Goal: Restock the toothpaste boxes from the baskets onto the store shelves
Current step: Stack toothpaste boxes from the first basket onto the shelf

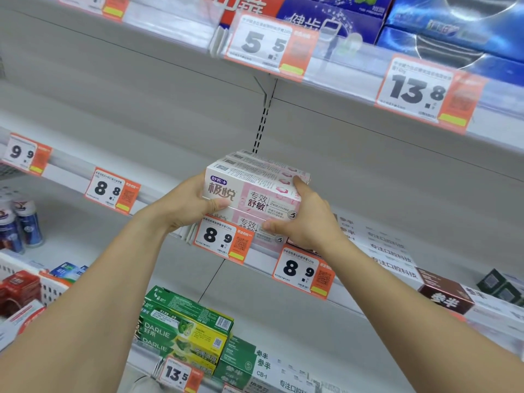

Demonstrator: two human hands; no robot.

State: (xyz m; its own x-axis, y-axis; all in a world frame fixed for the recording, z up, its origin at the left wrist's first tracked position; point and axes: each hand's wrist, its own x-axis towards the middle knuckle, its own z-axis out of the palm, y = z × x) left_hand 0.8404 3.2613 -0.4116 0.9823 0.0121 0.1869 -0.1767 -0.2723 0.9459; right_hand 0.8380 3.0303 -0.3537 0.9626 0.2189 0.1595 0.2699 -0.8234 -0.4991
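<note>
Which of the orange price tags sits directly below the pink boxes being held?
The 8.9 tag under the left hand, overlapping the pink boxes. A second 8.9 tag sits lower right, under the right hand.

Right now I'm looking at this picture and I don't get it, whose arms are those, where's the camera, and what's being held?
There is no machine here. A person wears a wide-angle camera on the head, so the one picture looks forward and down along that person's own arms at store shelves.

The left hand and right hand grip a stack of pink toothpaste boxes from either side, at the front edge of the middle shelf, just above an 8.9 price tag. The shelf space behind the stack looks bare.

On the shelf below lie green Darlie boxes. Blue boxes fill the top shelf. At the far left a white basket holds red boxes, and small bottles stand above it.
</note>
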